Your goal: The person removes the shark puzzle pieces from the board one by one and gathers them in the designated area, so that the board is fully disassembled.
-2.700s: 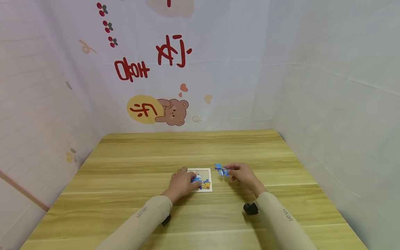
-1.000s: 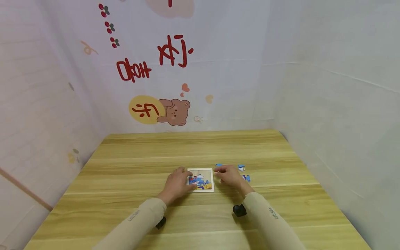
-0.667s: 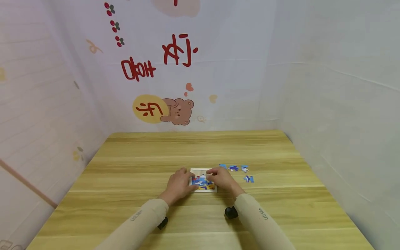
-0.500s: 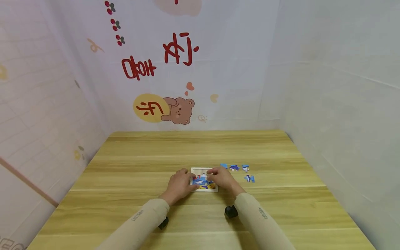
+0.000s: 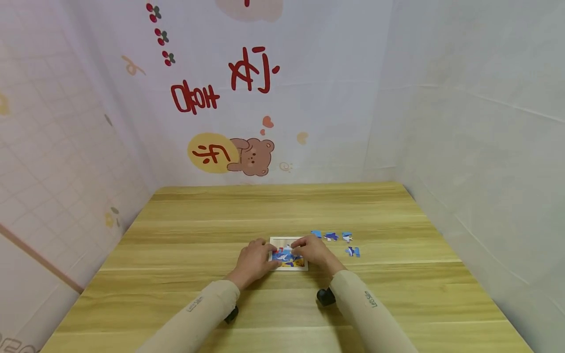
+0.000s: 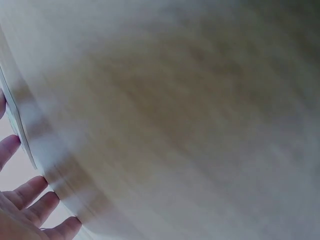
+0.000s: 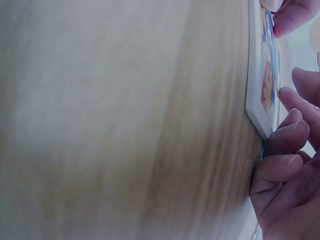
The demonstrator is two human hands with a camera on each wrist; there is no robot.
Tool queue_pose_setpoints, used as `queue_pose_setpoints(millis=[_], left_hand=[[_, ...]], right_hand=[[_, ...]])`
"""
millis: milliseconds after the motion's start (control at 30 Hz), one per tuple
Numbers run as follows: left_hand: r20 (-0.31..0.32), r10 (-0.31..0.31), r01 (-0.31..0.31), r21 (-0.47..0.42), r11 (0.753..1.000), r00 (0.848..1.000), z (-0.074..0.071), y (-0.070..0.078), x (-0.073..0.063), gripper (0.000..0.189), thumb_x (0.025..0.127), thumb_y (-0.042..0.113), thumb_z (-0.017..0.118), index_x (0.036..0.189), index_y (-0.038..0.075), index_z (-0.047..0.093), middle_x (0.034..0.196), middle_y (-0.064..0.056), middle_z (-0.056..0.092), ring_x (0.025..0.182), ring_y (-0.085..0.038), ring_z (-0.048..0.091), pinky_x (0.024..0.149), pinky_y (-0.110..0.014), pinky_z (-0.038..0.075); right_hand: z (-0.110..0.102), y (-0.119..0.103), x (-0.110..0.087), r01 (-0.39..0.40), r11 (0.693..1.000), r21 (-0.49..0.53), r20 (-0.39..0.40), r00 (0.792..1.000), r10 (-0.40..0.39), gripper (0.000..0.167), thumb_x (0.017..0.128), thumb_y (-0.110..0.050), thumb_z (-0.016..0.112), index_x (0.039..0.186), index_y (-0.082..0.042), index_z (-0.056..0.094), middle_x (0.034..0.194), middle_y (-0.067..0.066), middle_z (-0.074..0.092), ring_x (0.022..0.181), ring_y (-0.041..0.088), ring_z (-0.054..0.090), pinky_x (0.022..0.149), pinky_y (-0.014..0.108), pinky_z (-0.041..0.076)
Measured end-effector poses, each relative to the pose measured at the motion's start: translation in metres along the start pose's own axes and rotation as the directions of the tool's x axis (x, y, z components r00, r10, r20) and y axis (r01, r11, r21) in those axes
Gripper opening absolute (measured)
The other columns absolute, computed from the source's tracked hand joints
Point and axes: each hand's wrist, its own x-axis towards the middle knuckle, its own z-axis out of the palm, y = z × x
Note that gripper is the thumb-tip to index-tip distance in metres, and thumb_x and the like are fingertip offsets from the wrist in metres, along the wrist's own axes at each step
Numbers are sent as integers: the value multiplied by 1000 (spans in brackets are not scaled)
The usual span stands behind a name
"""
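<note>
A small jigsaw puzzle (image 5: pixel 284 256) sits in a white-rimmed frame (image 5: pixel 307 267). Blue, red and yellow pieces fill its near part; the far part shows bare backing. My left hand (image 5: pixel 253 258) rests at the frame's left side, thumb and index finger over the rim. In the left wrist view, the left hand's fingers (image 6: pixel 32 190) are spread. Reaching over from the right, my right hand (image 5: pixel 314 249) touches the puzzle. The right wrist view shows its index finger (image 7: pixel 295 105) on the puzzle and the thumb apart, with the other fingers bent beside the frame. No piece is visible between them.
Loose puzzle pieces lie right of the frame: a light blue one (image 5: pixel 316 234), a dark blue one (image 5: pixel 331 236), a blue and white one (image 5: pixel 347 237) and one nearer (image 5: pixel 353 251). The wooden table (image 5: pixel 212 215) meets a printed curtain (image 5: pixel 326 98) behind.
My right hand has moved left from the loose pieces to over the frame, then stayed there. The loose pieces now lie spread out. My left hand has drawn back to the frame's left rim.
</note>
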Motion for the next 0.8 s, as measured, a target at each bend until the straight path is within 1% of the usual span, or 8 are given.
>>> queue_pose_setpoints(millis=[100, 167, 267, 367, 433, 533, 667, 800], left_hand=[[6, -3, 3, 3, 1000, 1000, 2, 1, 1, 42, 87, 41, 75, 117, 11, 71, 127, -18, 58, 117, -37, 54, 93, -58, 44], [7, -4, 4, 5, 1000, 1000, 3, 1, 1, 42, 88, 41, 75, 118, 11, 71, 127, -18, 58, 117, -37, 54, 93, -58, 44], [5, -2, 2, 3, 1000, 1000, 5, 1, 2, 41, 88, 40, 75, 117, 11, 71, 127, -18, 58, 117, -37, 54, 92, -58, 45], [1, 2, -2, 2, 1000, 1000, 5, 2, 2, 41, 87, 39, 76, 116, 10, 71, 126, -18, 58, 116, -37, 55, 91, -58, 45], [-1, 4, -4, 4, 1000, 1000, 6, 2, 3, 41, 87, 39, 76, 115, 11, 72, 125, -17, 58, 115, -37, 55, 90, -58, 45], [1, 6, -6, 9, 1000, 1000, 6, 3, 4, 41, 87, 40, 76, 116, 11, 72, 125, -17, 59, 115, -36, 55, 90, -57, 46], [4, 1, -2, 5, 1000, 1000, 5, 3, 4, 41, 87, 40, 75, 116, 11, 72, 125, -17, 58, 116, -36, 55, 91, -58, 45], [-4, -6, 7, 12, 1000, 1000, 4, 1, 2, 41, 87, 40, 76, 115, 10, 72, 124, -16, 59, 115, -36, 55, 92, -57, 45]], right_hand=[[-1, 1, 0, 3, 1000, 20, -2, 1000, -3, 18, 93, -13, 67, 108, -8, 76, 114, 6, 69, 107, 23, 61, 94, 46, 48], [-1, 1, 0, 5, 999, 33, -14, 1000, -4, 17, 93, -12, 67, 107, -7, 76, 114, 6, 69, 106, 23, 61, 94, 45, 48], [0, 1, 0, 3, 998, 57, -39, 999, -1, 15, 92, -11, 68, 104, -7, 76, 110, 5, 69, 96, 18, 60, 90, 41, 49], [0, 1, 0, 6, 997, 82, -63, 998, -1, 11, 91, -10, 70, 100, -6, 76, 102, 3, 70, 81, 16, 58, 79, 35, 49], [1, 2, 0, 12, 996, 93, -74, 997, -6, 10, 90, -9, 71, 99, -6, 75, 97, 2, 69, 75, 15, 56, 72, 31, 47], [2, 3, 0, 18, 993, 113, -88, 996, -8, 9, 89, -6, 72, 98, -5, 74, 93, 2, 69, 71, 14, 55, 66, 28, 46], [3, 4, 1, 29, 992, 125, -101, 995, -17, 10, 89, -5, 72, 99, -5, 74, 92, 2, 70, 69, 13, 56, 63, 27, 46], [6, 2, 2, 45, 990, 134, -93, 995, -33, 10, 91, -7, 70, 100, -5, 74, 91, 2, 70, 66, 12, 55, 60, 26, 47]])
